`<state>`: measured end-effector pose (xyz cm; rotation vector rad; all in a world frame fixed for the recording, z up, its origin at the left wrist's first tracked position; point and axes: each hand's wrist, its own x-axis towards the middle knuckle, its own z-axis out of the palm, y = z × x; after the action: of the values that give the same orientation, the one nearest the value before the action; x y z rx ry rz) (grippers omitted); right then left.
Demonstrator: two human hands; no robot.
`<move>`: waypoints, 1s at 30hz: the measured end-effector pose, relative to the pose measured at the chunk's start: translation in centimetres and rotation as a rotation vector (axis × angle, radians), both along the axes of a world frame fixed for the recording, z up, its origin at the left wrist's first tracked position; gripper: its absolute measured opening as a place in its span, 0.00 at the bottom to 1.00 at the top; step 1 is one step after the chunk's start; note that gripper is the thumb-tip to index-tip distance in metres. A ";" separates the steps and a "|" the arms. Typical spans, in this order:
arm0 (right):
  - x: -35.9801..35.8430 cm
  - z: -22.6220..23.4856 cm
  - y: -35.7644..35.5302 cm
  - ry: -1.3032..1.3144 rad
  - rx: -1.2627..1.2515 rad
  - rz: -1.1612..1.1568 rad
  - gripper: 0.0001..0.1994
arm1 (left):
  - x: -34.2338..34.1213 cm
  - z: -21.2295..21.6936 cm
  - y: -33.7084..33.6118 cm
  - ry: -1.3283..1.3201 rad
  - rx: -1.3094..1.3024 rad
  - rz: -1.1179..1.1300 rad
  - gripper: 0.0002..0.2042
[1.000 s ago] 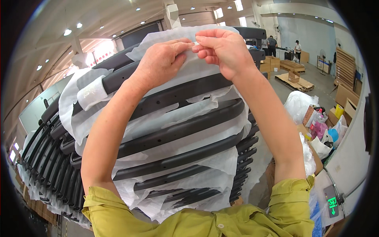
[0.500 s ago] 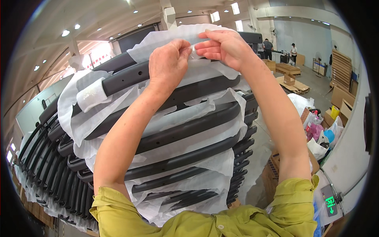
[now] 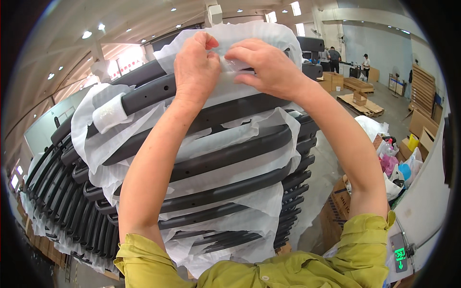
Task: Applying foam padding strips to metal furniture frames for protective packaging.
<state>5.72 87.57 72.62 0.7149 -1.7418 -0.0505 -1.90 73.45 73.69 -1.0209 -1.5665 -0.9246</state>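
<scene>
In front of me is a tall stack of black curved bars [image 3: 230, 166], with thin white foam sheets [image 3: 273, 33] between the layers. Both hands are at the top layer. My left hand [image 3: 196, 69] is closed in a pinch beside a bar; what its fingertips hold is too small to make out. My right hand [image 3: 271, 69] curls over a piece of white wrap with a shiny, clear film [image 3: 231, 64] on it, fingers above and thumb below. At the left, another white foam wrap [image 3: 109, 113] goes round the same black bar [image 3: 149, 93].
More black bars [image 3: 67, 201] are stacked at the lower left. On the right stand a cardboard box [image 3: 334, 211], bags of mixed items [image 3: 394, 163] and a grey wall [image 3: 422, 211]. Two people [image 3: 334, 60] and wooden pallets [image 3: 357, 85] are farther back.
My right hand has gone from outstretched fingers to curling over the white wrap, its thumb now lower. My left hand has shifted slightly up and left, still pinched. The view has turned a little.
</scene>
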 end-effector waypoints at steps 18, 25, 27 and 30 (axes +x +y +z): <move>6.9 -7.9 -0.8 -0.088 -0.449 -0.191 0.14 | 0.3 1.0 -0.4 -0.055 -0.551 0.001 0.15; 8.3 -7.8 -4.7 -0.165 -0.838 -0.224 0.10 | -1.9 2.2 -0.4 0.191 -0.620 -0.099 0.15; 6.7 -5.9 -4.6 -0.133 -0.892 -0.227 0.10 | -2.2 2.0 -0.7 0.270 -0.551 -0.163 0.14; 3.4 -4.7 -2.6 -0.113 -0.981 -0.195 0.10 | -2.2 2.6 -0.1 0.194 -0.553 -0.276 0.14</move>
<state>9.11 84.94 67.87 -0.1753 -1.6711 0.6772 -4.15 73.30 76.25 -1.6965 -1.5728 -0.5499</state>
